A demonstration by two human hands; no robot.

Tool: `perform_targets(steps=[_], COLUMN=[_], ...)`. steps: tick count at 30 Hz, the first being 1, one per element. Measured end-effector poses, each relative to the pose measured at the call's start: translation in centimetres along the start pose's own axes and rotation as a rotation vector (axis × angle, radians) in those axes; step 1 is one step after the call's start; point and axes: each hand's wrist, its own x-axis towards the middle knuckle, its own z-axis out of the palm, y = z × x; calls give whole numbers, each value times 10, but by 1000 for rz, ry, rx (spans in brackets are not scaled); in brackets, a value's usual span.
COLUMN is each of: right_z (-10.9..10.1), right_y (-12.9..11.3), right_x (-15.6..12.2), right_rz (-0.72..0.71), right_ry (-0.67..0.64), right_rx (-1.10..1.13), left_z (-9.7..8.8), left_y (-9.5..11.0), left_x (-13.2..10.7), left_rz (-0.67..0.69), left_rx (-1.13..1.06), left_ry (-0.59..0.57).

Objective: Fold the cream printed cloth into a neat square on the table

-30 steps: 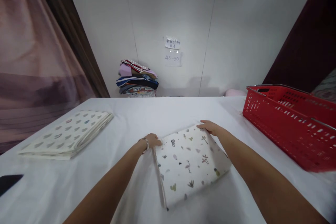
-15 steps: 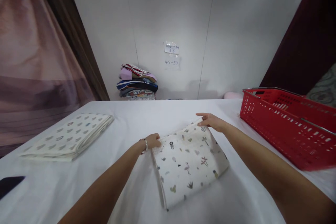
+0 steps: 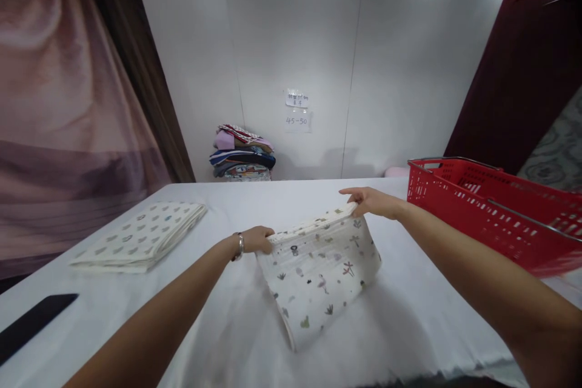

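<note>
A folded white cloth with small plant and animal prints (image 3: 321, 276) hangs tilted above the white table (image 3: 254, 206), its far edge raised and its near edge low. My left hand (image 3: 257, 238) is closed on the cloth's far left corner; a bracelet sits on that wrist. My right hand (image 3: 370, 201) pinches the far right corner. Both arms reach forward from the bottom of the view.
A second folded cloth with a heart print (image 3: 140, 242) lies at the table's left. A red plastic basket (image 3: 495, 209) stands at the right. A dark flat object (image 3: 31, 327) lies at the near left edge. A stack of folded clothes (image 3: 242, 157) sits by the back wall.
Both hands have lifted the far edge of the printed cloth off the table, so it now hangs tilted. The view has tipped upward.
</note>
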Motion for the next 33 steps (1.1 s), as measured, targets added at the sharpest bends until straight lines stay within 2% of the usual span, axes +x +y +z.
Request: perform_targets(steps=[3,5,10,12,13,14,15,17,18,21,23,24,25,27,33], right_z=[-11,-21,-43,-44,-41,-35,-25,3,21,79,111,122,130,139,141], right_y=[-10,-17,-46,-52,-50,-45,-36,-4,18,91,132,147,157,166,161], right_x=[1,9,37,43,43,42,38,25,16,-15,-35,-43,-50,-58,-64], right_rz=[-6,-26,-159,-245,-302,-367,-434,-536,-548,-477,-454,-438,-419,-397,-392], right_ry=[14,60,337,462,530,595,656,721,706,549,415,391,392,420,469], right_rx=[-47,-70,-177,-237,-276,-325,-380,-525,-578,-669,-677,-666,-661,-659,-691], left_z=[-24,-48,-113,-121,-117,-107,-91,-44,-16,70,113,127,137,146,141], left_y=[16,29,59,65,65,64,60,44,34,3,-12,-16,-18,-19,-13], left_x=[-14,-20,-31,-38,-41,-45,-47,-51,-51,-49,-48,-48,-49,-51,-60], left_rz=[8,2,-56,-7,38,90,159,238,265,314,341,330,322,310,323], left_rx=[92,185,378,459,511,567,621,655,645,569,501,473,453,433,404], left_ry=[62,165,549,732,820,910,942,951,910,704,590,584,587,603,589])
